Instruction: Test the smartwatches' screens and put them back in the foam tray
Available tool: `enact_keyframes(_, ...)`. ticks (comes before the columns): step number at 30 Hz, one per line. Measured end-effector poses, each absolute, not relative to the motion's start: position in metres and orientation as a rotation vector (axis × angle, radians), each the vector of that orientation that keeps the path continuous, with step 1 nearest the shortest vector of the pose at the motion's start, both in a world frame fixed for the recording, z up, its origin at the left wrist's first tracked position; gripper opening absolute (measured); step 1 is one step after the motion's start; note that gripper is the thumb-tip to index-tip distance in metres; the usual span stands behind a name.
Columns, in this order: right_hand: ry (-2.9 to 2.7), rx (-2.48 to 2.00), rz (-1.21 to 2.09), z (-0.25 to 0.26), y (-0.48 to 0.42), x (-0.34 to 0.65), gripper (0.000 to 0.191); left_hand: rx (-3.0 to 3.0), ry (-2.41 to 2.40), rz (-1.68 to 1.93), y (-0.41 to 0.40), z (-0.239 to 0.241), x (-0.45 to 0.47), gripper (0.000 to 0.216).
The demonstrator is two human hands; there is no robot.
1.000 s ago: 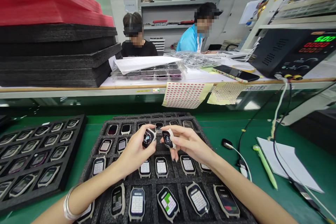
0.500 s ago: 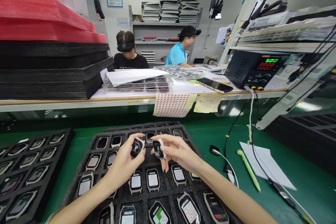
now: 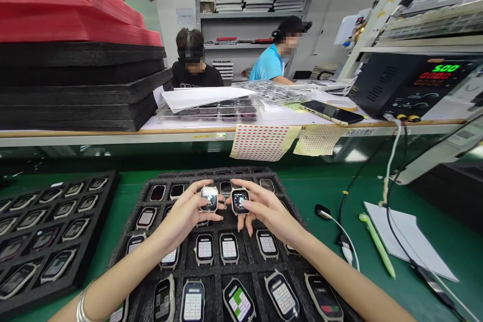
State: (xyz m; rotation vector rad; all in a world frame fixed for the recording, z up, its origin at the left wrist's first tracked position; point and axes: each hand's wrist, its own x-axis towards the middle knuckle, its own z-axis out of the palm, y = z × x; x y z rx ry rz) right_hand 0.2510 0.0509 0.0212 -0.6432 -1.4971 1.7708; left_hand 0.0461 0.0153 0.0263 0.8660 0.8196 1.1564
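Note:
In my left hand is a smartwatch body without a strap, its lit screen facing me and my thumb on its edge. My right hand grips a second smartwatch body by its sides, with my thumb touching its dark, lit face. The two watches are side by side, a small gap between them. Both hands are above a black foam tray whose compartments hold several more watches. Some of those, like one watch below my hands, show white grid screens; another watch shows green and white squares.
A second foam tray of watches lies left. On the right are a charger puck, a green pen and white paper. A shelf carries a foam stack, a phone and a power supply. Two people sit beyond.
Both watches have turned from tilted to face me more squarely, and my fingers have shifted around them. The whole view has swung slightly left and down.

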Motion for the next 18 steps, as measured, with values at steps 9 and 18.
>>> enact_keyframes(9, -1.467, -0.623, 1.753, 0.0223, 0.0494, 0.2512, 0.050, 0.951, 0.802, 1.123, 0.0162, 0.0237, 0.0452, 0.046)
enact_keyframes(18, -1.519, -0.658, 1.672, 0.0235, 0.0481, 0.2503, 0.048, 0.974, 0.837, 1.118, 0.0158, 0.0213, 0.0469, 0.044)
